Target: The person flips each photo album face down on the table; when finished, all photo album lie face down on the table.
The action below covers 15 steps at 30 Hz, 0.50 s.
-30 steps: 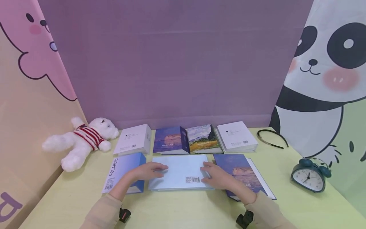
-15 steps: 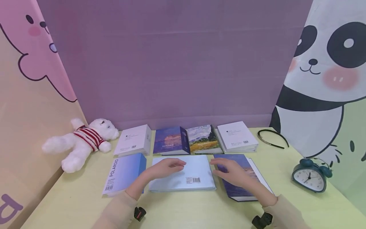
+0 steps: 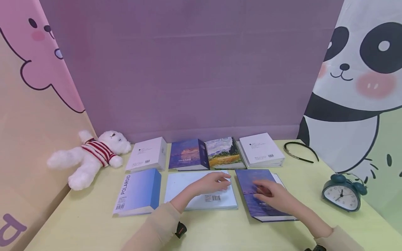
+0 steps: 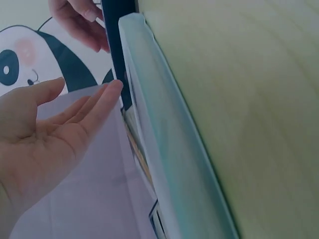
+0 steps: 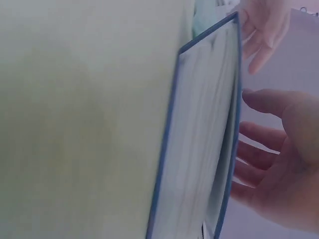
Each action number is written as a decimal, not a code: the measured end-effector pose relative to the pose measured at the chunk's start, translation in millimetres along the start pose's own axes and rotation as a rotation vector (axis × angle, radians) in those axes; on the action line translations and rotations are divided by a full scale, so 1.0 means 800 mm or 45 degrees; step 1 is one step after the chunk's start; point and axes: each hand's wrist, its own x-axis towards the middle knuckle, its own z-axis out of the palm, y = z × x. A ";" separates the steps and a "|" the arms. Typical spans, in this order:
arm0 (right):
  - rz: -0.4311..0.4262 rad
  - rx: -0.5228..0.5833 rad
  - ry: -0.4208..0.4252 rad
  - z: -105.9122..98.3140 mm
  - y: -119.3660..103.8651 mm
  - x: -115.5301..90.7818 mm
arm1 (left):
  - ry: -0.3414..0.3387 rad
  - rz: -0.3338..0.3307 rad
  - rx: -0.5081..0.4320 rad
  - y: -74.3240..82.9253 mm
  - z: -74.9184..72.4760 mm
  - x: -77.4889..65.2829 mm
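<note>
Above the pale blue album [image 3: 185, 181] with a barcode hovers my left hand [image 3: 213, 183], its fingers loosely extended and holding nothing. In the left wrist view, a gap shows between most of that hand [image 4: 55, 134] and the album's side [image 4: 169, 129]. My right hand [image 3: 274, 198] is over the dark blue photo album [image 3: 248, 188], its thumb and fingers spread and gently bent. The right wrist view has its fingertips at the album's cover, above the thick white pages [image 5: 199, 129]; whether they touch is hard to tell. Part of the cover is hidden beneath the hand.
A blue POLAROID album [image 3: 138, 191] lies at front left. Behind is a row: white album [image 3: 146, 155], sea-painting album [image 3: 185, 153], landscape album [image 3: 223, 151], white album [image 3: 260, 150]. A plush bear [image 3: 97, 151] lies left; a headband [image 3: 301, 151] and alarm clock [image 3: 342, 195] are right.
Both hands have moved to the right. The left went from the pale album's left side across to its right; the right left that album's edge and came over the dark blue photo album.
</note>
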 end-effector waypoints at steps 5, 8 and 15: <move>0.034 -0.155 0.035 0.001 -0.003 -0.017 | -0.065 -0.022 -0.130 0.012 0.023 0.016; 0.022 -0.237 0.072 0.005 -0.009 -0.027 | -0.104 -0.043 -0.144 0.015 0.031 0.019; 0.033 -0.294 0.087 0.014 -0.021 -0.041 | -0.197 -0.095 -0.158 0.017 0.034 0.019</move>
